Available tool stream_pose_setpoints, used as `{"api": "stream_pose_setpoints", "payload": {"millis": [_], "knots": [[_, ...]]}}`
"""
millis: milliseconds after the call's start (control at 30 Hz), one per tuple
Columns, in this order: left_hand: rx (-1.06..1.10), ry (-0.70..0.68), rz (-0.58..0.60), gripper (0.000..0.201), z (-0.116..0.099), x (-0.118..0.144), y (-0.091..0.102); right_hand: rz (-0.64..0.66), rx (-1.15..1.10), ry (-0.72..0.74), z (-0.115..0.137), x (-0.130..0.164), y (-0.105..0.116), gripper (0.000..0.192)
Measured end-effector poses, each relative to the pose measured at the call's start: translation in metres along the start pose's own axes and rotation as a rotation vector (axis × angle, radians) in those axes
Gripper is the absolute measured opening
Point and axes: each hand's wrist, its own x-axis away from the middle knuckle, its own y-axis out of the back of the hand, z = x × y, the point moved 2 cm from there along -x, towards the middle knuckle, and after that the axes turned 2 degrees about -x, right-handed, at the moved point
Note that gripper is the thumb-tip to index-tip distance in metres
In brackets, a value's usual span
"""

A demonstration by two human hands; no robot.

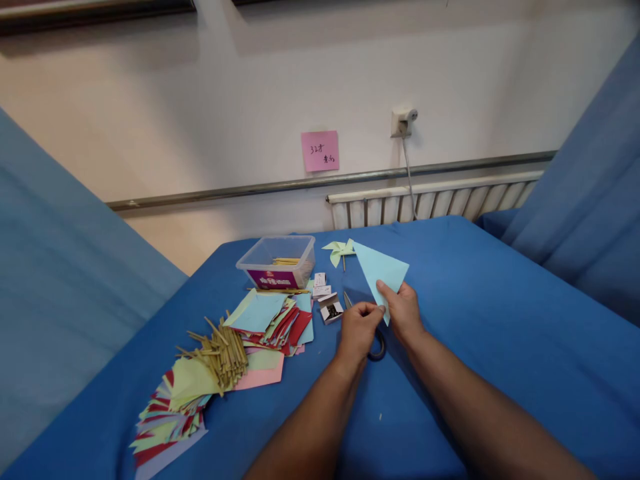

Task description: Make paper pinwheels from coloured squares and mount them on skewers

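Both hands pinch light-blue folded paper triangle (383, 273), raised just above blue table (475, 320). Right hand (404, 312) fingers closed on lower edge, steadying; left hand (357, 330) fingertips nip bottom corner. Scissors (375, 347) lie under hands. Paper stack (273, 320), sticks (225, 353), plastic box (277, 261) left of triangle; pinwheel (340, 251) behind.

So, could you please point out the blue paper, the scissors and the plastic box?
Blue paper (381, 268), head view, middle of the sheet.
Scissors (378, 348), head view, handle loop.
Plastic box (277, 275), head view, front wall.
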Motion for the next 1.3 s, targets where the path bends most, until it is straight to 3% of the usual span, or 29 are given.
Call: {"api": "stream_pose_setpoints", "payload": {"millis": [267, 400, 500, 633, 833, 1033, 1300], "knots": [[-0.035, 0.064, 0.232, 0.016, 0.008, 0.007, -0.009, -0.214, -0.039, 0.049, 0.009, -0.015, 0.013, 0.030], [0.016, 0.012, 0.082, 0.019, 0.001, 0.001, 0.000, -0.198, -0.095, 0.014, 0.010, -0.015, 0.012, 0.031], [0.095, -0.028, -0.055, 0.019, -0.005, -0.008, 0.010, -0.092, -0.115, -0.029, 0.007, -0.008, 0.005, 0.033], [0.188, -0.015, -0.146, 0.024, -0.008, -0.017, 0.020, 0.063, -0.040, -0.118, -0.001, 0.006, -0.005, 0.036], [0.367, 0.044, -0.126, 0.034, -0.004, -0.022, 0.025, 0.221, 0.074, -0.101, -0.003, 0.020, -0.013, 0.040], [0.416, 0.069, -0.125, 0.034, -0.004, -0.025, 0.028, 0.176, -0.036, -0.097, 0.001, 0.013, -0.009, 0.050], [0.473, 0.080, -0.073, 0.034, -0.002, -0.026, 0.028, 0.140, -0.106, -0.159, 0.001, 0.013, -0.012, 0.047]]}}
